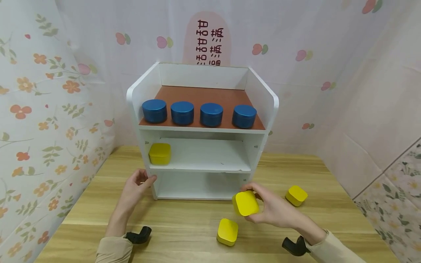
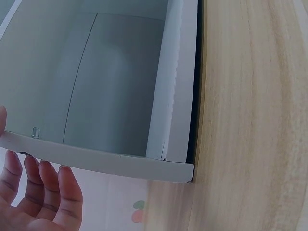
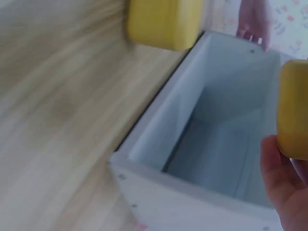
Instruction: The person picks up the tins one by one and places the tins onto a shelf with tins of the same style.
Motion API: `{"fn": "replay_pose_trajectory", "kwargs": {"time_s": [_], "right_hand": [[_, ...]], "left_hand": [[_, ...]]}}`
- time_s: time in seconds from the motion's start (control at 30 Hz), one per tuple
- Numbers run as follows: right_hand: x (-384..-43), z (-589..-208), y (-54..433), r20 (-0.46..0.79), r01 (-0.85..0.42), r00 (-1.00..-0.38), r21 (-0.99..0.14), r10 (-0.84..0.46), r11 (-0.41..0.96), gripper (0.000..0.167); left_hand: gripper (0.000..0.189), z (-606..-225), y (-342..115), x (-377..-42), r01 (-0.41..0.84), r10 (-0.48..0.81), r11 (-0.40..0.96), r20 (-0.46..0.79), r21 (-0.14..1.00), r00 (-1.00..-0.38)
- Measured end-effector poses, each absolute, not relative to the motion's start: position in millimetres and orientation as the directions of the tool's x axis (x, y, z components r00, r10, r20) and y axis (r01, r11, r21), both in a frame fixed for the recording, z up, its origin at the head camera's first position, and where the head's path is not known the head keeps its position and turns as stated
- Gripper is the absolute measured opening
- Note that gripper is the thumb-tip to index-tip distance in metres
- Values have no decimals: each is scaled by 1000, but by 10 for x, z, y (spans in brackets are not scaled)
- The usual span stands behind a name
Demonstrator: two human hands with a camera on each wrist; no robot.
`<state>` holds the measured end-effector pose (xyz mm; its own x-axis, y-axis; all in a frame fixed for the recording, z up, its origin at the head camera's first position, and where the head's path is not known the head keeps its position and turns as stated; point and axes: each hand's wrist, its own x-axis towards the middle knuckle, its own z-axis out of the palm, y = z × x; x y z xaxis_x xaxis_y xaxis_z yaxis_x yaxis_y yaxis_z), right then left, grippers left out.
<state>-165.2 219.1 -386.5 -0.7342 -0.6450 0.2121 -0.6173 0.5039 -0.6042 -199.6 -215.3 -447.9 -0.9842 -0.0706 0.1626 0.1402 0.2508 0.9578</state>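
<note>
My right hand [image 1: 277, 210] grips a yellow rounded-square box [image 1: 247, 203] between thumb and fingers, in front of the lower right of a white shelf unit [image 1: 202, 132]. In the right wrist view that held box [image 3: 293, 113] is at the right edge, partly cut off. My left hand [image 1: 131, 191] holds the unit's left side panel near the bottom compartment. Its fingers [image 2: 70, 197] lie along the panel's outer side, the thumb on the inner side. Another yellow box [image 1: 160, 153] stands at the left end of the middle shelf.
Two more yellow boxes lie on the wooden table: one box [image 1: 227, 232] in front of the unit, another box [image 1: 296, 195] right of it. Several round blue tins [image 1: 182, 113] line the unit's top. A patterned curtain [image 1: 296, 109] hangs behind.
</note>
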Motion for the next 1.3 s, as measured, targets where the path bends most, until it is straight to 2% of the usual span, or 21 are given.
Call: {"fn": "replay_pose_trajectory", "kwargs": {"time_s": [0.67,0.97,1.3], "right_hand": [[-1990,-3625,1412,244,-621,-699,-672,-672,403,63],[-2109,-3460,1097,282,-606,-728,-691,-625,394,63],[-2319,-3381,825,331,-594,-733,-738,-594,321,63]], "left_hand": [[37,-4451,-2137,-1995,133,-83,266,160,955,-984],[38,-4433,-2148,-1983,139,-84,266,166,954,-983],[37,-4456,-2144,-1993,152,-84,268,180,951,-980]]}}
